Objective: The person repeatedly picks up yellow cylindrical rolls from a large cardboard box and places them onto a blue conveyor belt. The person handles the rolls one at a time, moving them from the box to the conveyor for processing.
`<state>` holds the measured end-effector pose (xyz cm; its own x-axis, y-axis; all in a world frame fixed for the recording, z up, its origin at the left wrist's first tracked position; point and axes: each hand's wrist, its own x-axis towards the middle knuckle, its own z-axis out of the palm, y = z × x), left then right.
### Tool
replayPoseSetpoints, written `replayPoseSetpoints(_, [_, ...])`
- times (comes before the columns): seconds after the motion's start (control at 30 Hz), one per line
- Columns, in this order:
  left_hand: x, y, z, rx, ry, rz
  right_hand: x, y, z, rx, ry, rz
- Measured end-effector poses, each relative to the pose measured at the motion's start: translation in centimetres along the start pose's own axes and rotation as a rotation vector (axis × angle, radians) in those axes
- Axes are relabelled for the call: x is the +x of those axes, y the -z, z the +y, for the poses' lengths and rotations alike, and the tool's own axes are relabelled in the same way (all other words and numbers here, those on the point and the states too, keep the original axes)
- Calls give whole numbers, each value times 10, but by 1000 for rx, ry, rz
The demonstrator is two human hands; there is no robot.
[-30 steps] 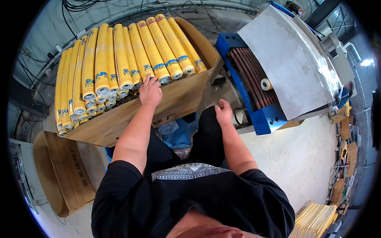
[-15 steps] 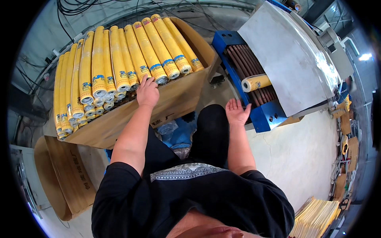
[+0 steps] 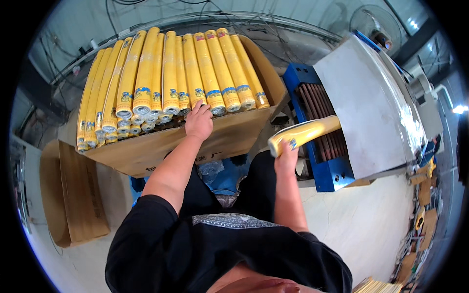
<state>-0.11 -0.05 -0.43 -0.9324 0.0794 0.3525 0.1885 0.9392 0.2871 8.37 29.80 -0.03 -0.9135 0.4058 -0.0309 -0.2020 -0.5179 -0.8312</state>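
My right hand (image 3: pixel 287 160) is closed round the near end of a yellow wrapped roll (image 3: pixel 305 134). The roll's far end still lies under the grey cover of the blue machine. To the left, my left hand (image 3: pixel 199 122) rests at the near rim of a cardboard box (image 3: pixel 229 139). Its fingers are a little apart and touch the end of one of the yellow rolls (image 3: pixel 190 68) stacked there. These rolls lie side by side in layers, their round ends with blue print facing me.
Right of the box stands the blue machine (image 3: pixel 333 179) with dark rollers (image 3: pixel 317 100) and a grey sheet-metal cover (image 3: pixel 366 93). An open cardboard carton (image 3: pixel 80 195) is on the floor at left. Flat yellow sheets (image 3: pixel 376 286) are piled at lower right. Cables run behind the box.
My right hand, open and empty beside the machine before, now grips the yellow roll, whose near end has come out toward me. The left hand stays at the box rim. The whole view has shifted.
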Motion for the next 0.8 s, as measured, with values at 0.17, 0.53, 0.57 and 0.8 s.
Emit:
replayPoseSetpoints(0.17, [-2,0,-4,-2,-42,50,-52,-47,10,-163,-53,-183])
replayPoseSetpoints(0.53, [5,4,-2,-36,-96,115,147,-139,-17,-1242,287,-316])
replayPoseSetpoints(0.57, [7,2,0,-42,-117,144,165,-136,-6,-1398,284,-304])
replayPoseSetpoints(0.8, [7,6,-2,-50,-133,151,181,-120,65,-1697,38,-390])
